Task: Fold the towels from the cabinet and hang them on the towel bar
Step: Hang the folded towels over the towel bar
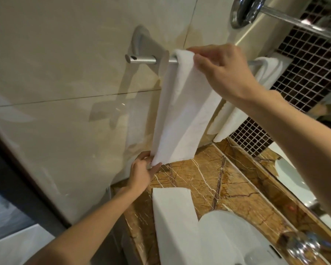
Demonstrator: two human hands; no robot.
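Observation:
A folded white towel [182,111] hangs over the left part of the chrome towel bar [141,60] on the cream wall. My right hand [218,71] pinches the towel's top where it drapes over the bar. My left hand [141,173] pinches its lower left corner just above the counter. A second white towel [243,111] hangs on the bar further right, partly behind my right arm. Another folded white towel [172,217] lies on the marble counter, its end drooping into the sink.
The brown marble counter [208,178] holds a white sink [227,241] with a chrome tap [302,247] at lower right. A mirror and dark mosaic tiles [304,69] run along the right. A chrome fitting [245,10] juts out at the top.

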